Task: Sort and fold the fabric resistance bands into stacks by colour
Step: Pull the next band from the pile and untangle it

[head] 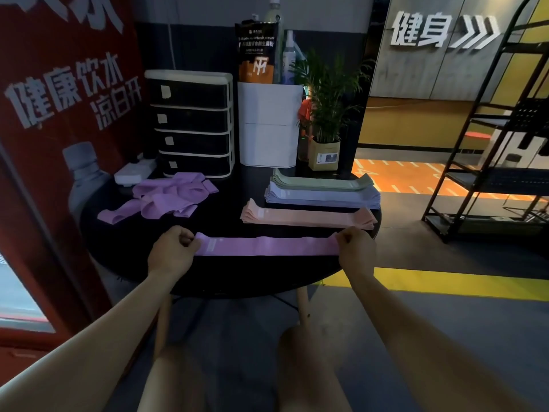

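A purple band (267, 246) is stretched flat along the near tabletop (225, 209), each end pinched in the grip of the left hand (172, 252) and right hand (355, 248). Probably light, floppy, a bit springy, so best held at the ends.

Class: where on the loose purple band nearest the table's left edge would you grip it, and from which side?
Probably pinch the purple band at its free left end, coming from the left: that end lies flat and clear of the tangled purple pile.
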A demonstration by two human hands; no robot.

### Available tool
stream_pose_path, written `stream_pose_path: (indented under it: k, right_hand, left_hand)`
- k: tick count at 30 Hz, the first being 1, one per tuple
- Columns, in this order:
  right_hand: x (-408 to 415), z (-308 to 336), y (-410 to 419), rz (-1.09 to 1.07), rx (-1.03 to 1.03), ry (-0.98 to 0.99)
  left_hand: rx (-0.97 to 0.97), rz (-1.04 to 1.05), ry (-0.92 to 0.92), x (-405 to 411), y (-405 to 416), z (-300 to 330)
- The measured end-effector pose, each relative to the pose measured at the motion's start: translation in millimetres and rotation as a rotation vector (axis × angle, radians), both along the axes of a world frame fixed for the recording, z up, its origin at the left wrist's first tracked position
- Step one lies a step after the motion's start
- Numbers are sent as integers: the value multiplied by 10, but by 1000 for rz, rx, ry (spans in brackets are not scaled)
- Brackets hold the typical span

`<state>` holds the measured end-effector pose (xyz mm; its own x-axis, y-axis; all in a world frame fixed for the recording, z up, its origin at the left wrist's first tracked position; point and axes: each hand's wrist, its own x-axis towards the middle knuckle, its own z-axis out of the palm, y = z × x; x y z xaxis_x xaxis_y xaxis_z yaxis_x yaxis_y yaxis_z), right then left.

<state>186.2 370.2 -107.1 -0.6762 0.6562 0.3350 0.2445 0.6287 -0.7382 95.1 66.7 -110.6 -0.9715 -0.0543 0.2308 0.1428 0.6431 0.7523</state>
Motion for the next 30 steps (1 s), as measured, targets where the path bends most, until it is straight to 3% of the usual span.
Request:
stream_pose_path:
  k: [6, 16, 20, 26, 30]
  right_hand:
    - [27, -47, 17, 36, 42, 19]
    - [37, -57, 16, 9, -55, 50]
    - [1, 39, -155, -36, 48, 101]
    - [-135, 45, -677, 505, 303, -58]
    - [-166, -44, -745, 582, 361, -127]
  left_hand:
    - [-8, -4, 95, 0, -3, -65]
    - [-57, 1, 111, 19, 1, -69]
    - [-22, -41, 161, 57, 13, -58]
    - [-30, -242, 189, 62, -6, -57]
    - [-42, -372, 153, 55, -40, -76]
